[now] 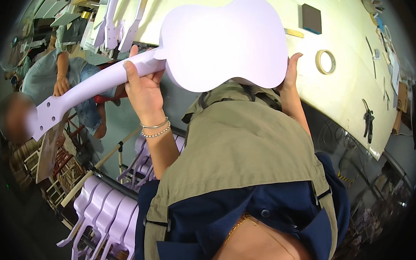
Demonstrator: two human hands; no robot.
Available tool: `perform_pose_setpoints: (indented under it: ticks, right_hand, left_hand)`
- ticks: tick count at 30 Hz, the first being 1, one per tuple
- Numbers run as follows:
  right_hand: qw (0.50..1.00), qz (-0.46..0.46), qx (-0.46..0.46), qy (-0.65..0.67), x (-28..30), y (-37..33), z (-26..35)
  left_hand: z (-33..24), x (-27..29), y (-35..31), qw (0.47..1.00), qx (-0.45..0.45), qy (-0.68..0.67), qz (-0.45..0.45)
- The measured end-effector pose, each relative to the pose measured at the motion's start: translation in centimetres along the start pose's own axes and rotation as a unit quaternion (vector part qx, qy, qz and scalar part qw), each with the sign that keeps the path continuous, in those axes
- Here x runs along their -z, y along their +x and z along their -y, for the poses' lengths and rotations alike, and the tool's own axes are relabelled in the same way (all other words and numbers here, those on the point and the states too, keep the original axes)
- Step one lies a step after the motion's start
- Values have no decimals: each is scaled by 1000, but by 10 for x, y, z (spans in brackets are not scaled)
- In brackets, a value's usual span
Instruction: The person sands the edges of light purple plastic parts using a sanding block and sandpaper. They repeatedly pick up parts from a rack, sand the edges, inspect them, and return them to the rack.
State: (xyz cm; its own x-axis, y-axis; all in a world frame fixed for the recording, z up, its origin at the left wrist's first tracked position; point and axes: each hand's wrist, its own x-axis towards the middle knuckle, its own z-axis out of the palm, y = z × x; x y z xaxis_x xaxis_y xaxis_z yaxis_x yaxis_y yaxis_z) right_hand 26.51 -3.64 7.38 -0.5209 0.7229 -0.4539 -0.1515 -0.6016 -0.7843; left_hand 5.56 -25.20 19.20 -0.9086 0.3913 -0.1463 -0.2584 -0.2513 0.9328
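A lilac ukulele (pixel 223 43) without strings is held up in front of me, its flat back turned up toward me. Around the neck near the body, my left hand (pixel 144 98) is closed, its thumb along the near side. My right hand (pixel 290 75) grips the rounded bottom end of the body at its right edge, with most fingers hidden beneath. To the left stretches the neck, ending in a headstock (pixel 48 115) with several holes.
A pale worktable (pixel 332 96) carries a tape roll (pixel 325 62), a dark block (pixel 311 19), a thin wooden stick (pixel 294 33) and a black hand tool (pixel 368 123). More lilac necks (pixel 111 34) lie far left. Lilac ukuleles (pixel 104 209) hang on a rack lower left. A person (pixel 52 71) sits at left.
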Motion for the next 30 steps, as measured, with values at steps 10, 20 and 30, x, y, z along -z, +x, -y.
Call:
perform_pose_setpoints:
  ticks: [10,20,30]
  right_hand:
    - [999,5,25,33,23,0,-22]
    - [950,117,-30,-288,48,29,13]
    - [979,158,-9,129,94,51,-21]
  left_hand:
    - [-12,-16,-5,999,-18,14,29]
    - [-5,-29,10,961,-147,-141,188]
    - [-19,-43,11,970,-136,-58,191]
